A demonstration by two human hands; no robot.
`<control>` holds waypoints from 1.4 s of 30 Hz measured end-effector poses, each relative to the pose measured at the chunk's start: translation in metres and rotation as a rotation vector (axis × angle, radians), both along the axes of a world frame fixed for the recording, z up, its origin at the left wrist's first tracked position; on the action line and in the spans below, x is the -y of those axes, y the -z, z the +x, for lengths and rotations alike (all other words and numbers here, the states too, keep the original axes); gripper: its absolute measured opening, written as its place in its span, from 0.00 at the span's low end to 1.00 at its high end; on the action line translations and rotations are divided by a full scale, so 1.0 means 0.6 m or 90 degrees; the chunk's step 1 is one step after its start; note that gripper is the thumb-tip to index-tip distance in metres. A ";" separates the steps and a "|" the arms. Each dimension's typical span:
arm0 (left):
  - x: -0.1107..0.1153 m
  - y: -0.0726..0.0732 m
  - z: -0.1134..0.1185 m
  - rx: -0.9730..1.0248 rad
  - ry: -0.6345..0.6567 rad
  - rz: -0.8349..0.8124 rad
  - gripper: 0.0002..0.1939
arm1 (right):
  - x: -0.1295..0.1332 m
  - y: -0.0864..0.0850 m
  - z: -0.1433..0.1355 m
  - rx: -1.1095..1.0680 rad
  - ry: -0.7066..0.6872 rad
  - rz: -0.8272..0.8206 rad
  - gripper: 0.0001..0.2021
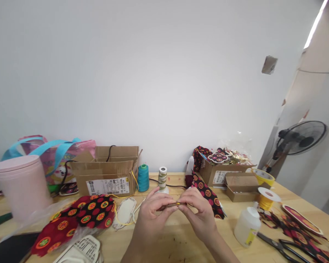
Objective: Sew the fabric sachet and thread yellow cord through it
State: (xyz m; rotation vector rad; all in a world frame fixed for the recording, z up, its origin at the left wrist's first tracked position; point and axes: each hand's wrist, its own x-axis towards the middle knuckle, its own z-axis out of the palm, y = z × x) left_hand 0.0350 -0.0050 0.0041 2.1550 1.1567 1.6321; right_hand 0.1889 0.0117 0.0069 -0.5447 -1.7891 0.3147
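Observation:
Near the middle of the wooden table [178, 252], both hands meet over a small, thin, dark brown piece [164, 207] seen edge-on, with a bit of yellow at its middle. My left hand [155, 212] pinches its left part between thumb and fingers. My right hand [196, 212] pinches at its right end, the thumbs nearly touching. Most of the piece is hidden by the fingers. Behind the hands stand a camouflage-coloured thread spool [162, 178] and a teal thread cone [143, 178]. Patterned dark fabric [208, 195] lies just beyond my right hand.
At left are a pink bin [23, 190], a cardboard box [106, 177], red-black fabric [95, 212] and wooden cutouts [84, 250]. At right are a filled box [219, 173], a small box [242, 188], a glue bottle [247, 226], yellow cord [266, 201] and black scissors [282, 246].

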 end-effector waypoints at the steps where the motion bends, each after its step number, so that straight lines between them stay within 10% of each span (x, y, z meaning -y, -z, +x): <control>1: 0.001 0.000 0.001 0.010 0.000 -0.007 0.03 | 0.000 -0.001 0.001 -0.010 -0.006 -0.004 0.03; 42: 0.004 -0.001 0.006 0.041 0.016 -0.081 0.05 | 0.005 0.006 -0.006 -0.036 0.036 -0.022 0.04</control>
